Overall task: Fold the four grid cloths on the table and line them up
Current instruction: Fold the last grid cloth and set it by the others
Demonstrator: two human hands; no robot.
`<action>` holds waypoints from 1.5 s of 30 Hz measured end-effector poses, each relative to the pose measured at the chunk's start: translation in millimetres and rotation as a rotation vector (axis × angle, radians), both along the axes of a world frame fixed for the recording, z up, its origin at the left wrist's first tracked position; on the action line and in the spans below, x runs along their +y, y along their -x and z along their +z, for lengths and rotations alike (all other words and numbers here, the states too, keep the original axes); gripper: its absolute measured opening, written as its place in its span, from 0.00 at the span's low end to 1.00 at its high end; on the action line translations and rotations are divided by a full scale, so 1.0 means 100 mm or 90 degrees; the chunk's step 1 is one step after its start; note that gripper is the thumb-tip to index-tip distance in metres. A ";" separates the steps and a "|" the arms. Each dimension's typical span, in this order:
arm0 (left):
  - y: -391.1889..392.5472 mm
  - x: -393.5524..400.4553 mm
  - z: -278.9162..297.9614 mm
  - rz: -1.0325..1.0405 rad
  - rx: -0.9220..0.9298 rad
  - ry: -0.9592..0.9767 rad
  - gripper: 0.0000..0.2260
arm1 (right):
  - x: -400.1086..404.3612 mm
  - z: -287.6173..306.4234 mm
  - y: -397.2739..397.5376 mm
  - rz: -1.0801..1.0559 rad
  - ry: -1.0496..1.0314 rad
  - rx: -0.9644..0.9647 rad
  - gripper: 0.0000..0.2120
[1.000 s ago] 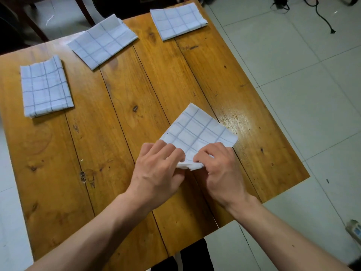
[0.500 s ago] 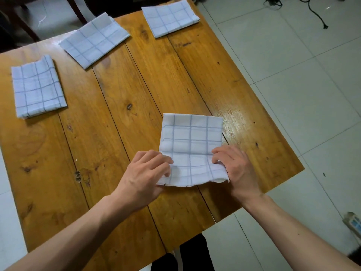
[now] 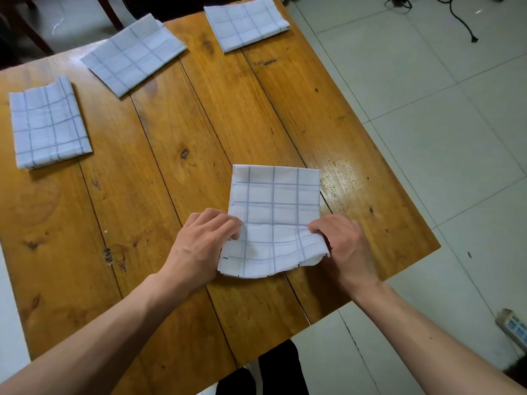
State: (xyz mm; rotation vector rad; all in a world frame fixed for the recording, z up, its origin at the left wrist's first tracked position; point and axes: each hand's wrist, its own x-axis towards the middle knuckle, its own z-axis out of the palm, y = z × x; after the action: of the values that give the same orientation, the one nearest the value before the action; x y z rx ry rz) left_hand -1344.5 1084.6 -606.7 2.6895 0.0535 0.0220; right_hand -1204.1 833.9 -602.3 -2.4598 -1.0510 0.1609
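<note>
Lower centre of frame: folded grid cloth, squarish, flat on plank table, near edge rumpled.
Pinched at left edge by left hand, at right corner by right hand; hands apart. Three folded cloths across upper frame.

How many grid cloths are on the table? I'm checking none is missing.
4: one at the far left, one far centre-left, one at the far edge, one near, held by the left hand and right hand.
</note>
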 end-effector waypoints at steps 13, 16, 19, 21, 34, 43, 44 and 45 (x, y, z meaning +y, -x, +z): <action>-0.29 -0.05 0.03 0.335 0.025 0.193 0.09 | 0.07 0.04 -0.04 -0.176 -0.094 0.148 0.02; -0.36 -0.08 0.07 0.375 0.036 0.207 0.07 | 0.11 0.03 -0.05 -0.262 -0.081 0.220 0.04; -0.39 -0.11 0.09 0.400 0.044 0.201 0.11 | 0.15 0.03 -0.10 -0.300 -0.088 0.245 0.06; -0.39 -0.12 0.11 0.411 0.043 0.211 0.18 | 0.18 0.05 -0.14 -0.305 -0.078 0.241 0.04; -0.42 -0.19 0.19 0.433 0.015 0.240 0.24 | 0.31 0.18 -0.29 -0.307 0.032 0.261 0.04; -0.50 -0.19 0.13 0.430 -0.027 0.253 0.21 | 0.38 0.19 -0.32 -0.318 0.079 0.244 0.06; -0.51 -0.18 0.13 0.421 -0.033 0.258 0.21 | 0.38 0.19 -0.32 -0.315 0.084 0.243 0.06; -0.52 -0.18 0.13 0.411 -0.034 0.259 0.22 | 0.39 0.19 -0.32 -0.314 0.086 0.244 0.06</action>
State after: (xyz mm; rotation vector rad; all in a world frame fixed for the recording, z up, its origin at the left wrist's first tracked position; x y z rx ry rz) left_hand -1292.9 1066.9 -593.6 2.1590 0.8112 0.2523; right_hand -1172.1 872.6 -583.3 -2.5817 -0.2710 0.5292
